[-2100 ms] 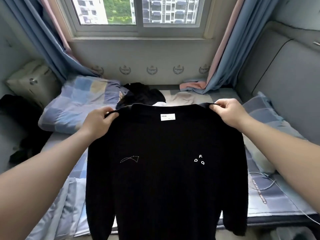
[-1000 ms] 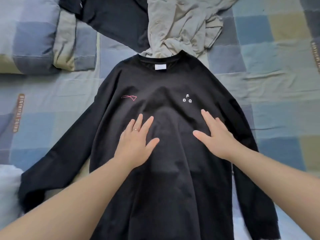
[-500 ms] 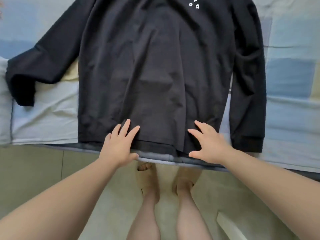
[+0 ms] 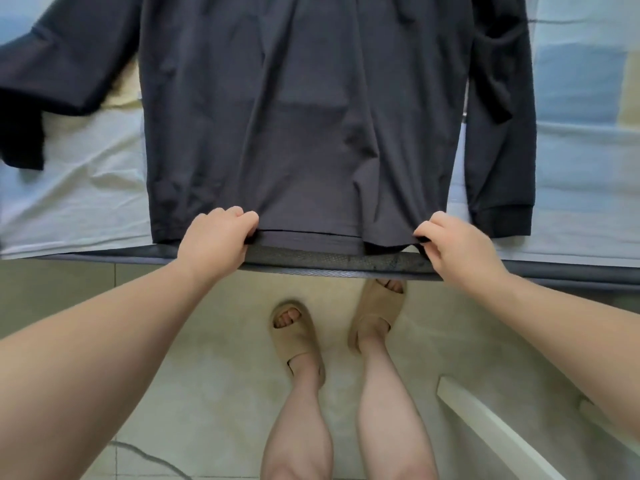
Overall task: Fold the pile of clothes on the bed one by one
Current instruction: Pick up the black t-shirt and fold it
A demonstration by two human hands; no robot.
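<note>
A black long-sleeved shirt [image 4: 304,116] lies spread flat on the bed, its hem at the bed's near edge. Its collar is out of view past the top of the frame. One sleeve stretches out to the left, the other lies straight down the right side. My left hand [image 4: 216,237] grips the hem left of centre, fingers curled over the fabric. My right hand [image 4: 450,242] pinches the hem near the shirt's right corner. The other clothes of the pile are not in view.
The bed has a pale blue checked sheet [image 4: 585,168] and a dark mattress edge [image 4: 346,263] running across the frame. Below it is a tiled floor [image 4: 207,358], my legs and beige slippers [image 4: 294,337], and a white bar [image 4: 491,434] at the lower right.
The shirt was held up, then laid on the bed. My flat hands slid down it to the hem, and now their fingers have curled onto the hem.
</note>
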